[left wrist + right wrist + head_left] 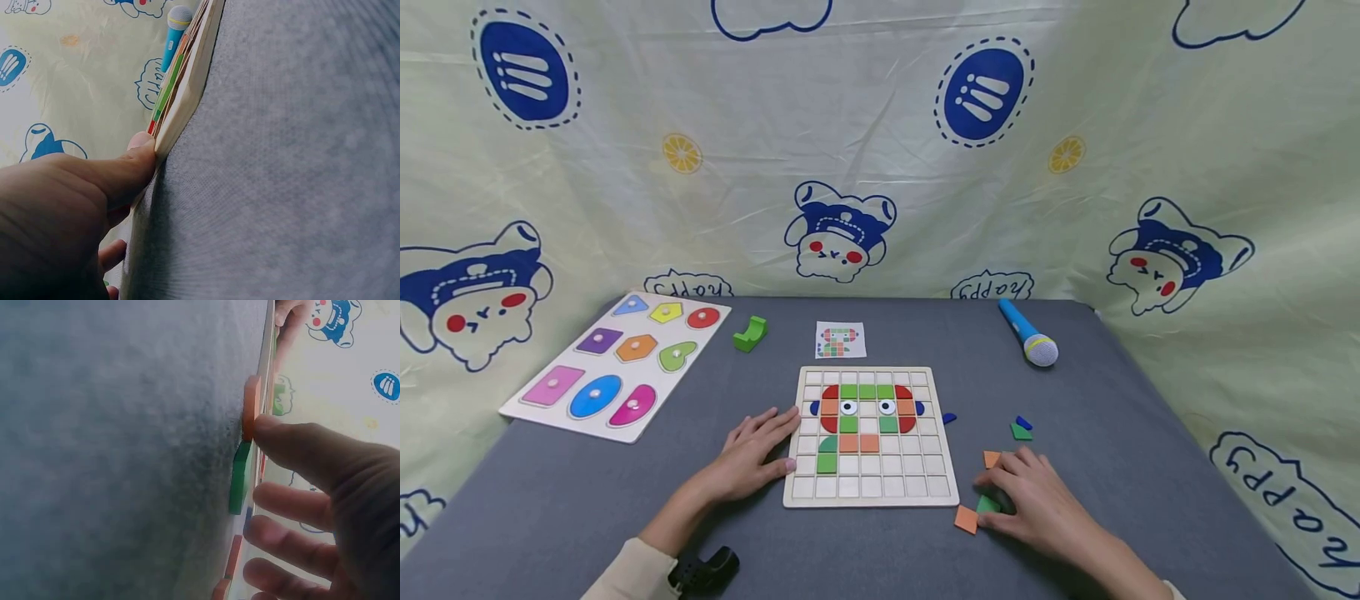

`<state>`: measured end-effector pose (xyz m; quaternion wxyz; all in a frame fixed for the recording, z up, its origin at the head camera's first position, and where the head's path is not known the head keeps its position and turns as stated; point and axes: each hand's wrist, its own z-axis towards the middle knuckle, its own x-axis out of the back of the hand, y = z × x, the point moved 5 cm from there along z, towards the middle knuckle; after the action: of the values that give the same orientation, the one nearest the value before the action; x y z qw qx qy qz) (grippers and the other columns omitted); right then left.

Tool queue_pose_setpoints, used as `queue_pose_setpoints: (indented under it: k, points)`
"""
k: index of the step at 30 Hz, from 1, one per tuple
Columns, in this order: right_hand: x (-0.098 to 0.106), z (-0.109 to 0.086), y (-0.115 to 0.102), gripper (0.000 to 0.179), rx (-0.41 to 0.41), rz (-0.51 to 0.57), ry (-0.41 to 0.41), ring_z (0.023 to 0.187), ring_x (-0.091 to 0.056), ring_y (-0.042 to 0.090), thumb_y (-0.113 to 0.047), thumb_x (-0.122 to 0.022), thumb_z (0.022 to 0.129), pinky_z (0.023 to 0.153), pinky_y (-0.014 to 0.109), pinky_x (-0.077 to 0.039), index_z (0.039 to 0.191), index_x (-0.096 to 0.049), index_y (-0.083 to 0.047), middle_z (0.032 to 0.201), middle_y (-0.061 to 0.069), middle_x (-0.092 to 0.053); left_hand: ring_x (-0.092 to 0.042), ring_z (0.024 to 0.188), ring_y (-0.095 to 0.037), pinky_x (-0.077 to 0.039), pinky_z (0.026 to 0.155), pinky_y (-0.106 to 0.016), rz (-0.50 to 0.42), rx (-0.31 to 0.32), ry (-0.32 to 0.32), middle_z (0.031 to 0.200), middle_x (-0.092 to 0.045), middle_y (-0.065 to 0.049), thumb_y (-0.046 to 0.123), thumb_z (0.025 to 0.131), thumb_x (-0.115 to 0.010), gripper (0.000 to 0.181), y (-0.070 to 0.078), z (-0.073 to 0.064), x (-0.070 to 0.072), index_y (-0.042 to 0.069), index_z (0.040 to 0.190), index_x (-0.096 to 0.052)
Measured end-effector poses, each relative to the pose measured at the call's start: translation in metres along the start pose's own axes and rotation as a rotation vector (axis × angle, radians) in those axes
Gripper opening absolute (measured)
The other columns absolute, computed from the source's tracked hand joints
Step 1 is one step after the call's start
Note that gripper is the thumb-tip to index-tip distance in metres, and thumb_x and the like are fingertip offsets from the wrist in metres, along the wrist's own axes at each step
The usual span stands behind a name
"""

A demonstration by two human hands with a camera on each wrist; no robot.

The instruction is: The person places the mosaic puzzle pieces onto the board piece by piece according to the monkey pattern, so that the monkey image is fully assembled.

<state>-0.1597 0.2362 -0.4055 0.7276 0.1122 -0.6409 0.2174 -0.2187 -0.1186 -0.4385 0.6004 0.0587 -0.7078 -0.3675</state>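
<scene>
A square wooden grid board (942,475) lies on the table, bearing colored tiles arranged in a face-like pattern. My left hand (758,450) rests against its left edge, fingers extended and the thumb (140,147) on the rim. Right of the board, my right hand (1037,504) is spread over loose tiles. Its thumb tip is right at an orange square tile (966,519), with a green tile (988,504) between thumb and fingers. Another orange tile (992,459) is partly hidden behind the fingers.
A small pattern card (840,340) lies behind the board. A shape puzzle board (568,354) and a green arched block (750,333) are at left. A toy microphone (1028,333) lies at back right, with a green piece (1021,432) and blue pieces (950,417) nearer.
</scene>
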Motion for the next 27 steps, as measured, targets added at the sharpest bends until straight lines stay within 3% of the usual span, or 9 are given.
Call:
queue_pose_setpoints:
  k: [6, 10, 14, 27]
  points:
    - [0.002, -0.006, 0.002, 0.033, 0.002, -0.006, -0.006, 0.081, -0.035, 0.004, -0.040, -0.082, 0.066, 0.077, 0.033, -0.035, 0.093, -0.070, -0.027, 0.084, -0.016, -0.051, -0.018, 0.144, -0.039, -0.006, 0.110, -0.065, 0.009, -0.002, 0.000, 0.155, -0.030, -0.007, 0.031, 0.091, -0.060, 0.065, 0.000, 0.000, 0.000, 0.010, 0.147, -0.034]
    - [0.002, -0.006, 0.005, 0.032, -0.042, -0.014, -0.029, 0.083, -0.039, 0.005, -0.038, -0.082, 0.065, 0.077, 0.034, -0.037, 0.092, -0.070, -0.027, 0.085, -0.016, -0.052, -0.019, 0.144, -0.039, -0.006, 0.111, -0.065, 0.012, -0.003, 0.002, 0.155, -0.030, -0.007, 0.032, 0.091, -0.060, 0.065, 0.000, 0.000, 0.000, 0.010, 0.147, -0.034]
    - [0.003, -0.006, 0.010, 0.029, -0.090, -0.029, -0.046, 0.082, -0.038, 0.005, -0.037, -0.083, 0.064, 0.075, 0.030, -0.035, 0.088, -0.070, -0.028, 0.083, -0.017, -0.051, -0.018, 0.144, -0.039, -0.006, 0.111, -0.064, 0.010, -0.003, 0.000, 0.155, -0.030, -0.007, 0.032, 0.091, -0.060, 0.065, 0.001, 0.000, 0.000, 0.010, 0.147, -0.034]
    - [0.009, 0.000, 0.012, 0.023, -0.092, -0.020, -0.002, 0.082, -0.039, 0.005, -0.036, -0.082, 0.068, 0.070, 0.026, -0.028, 0.084, -0.069, -0.028, 0.080, -0.016, -0.053, -0.018, 0.144, -0.040, -0.006, 0.111, -0.065, 0.009, -0.021, 0.000, 0.156, -0.029, -0.008, 0.033, 0.091, -0.059, 0.066, 0.000, -0.001, 0.001, 0.010, 0.147, -0.033]
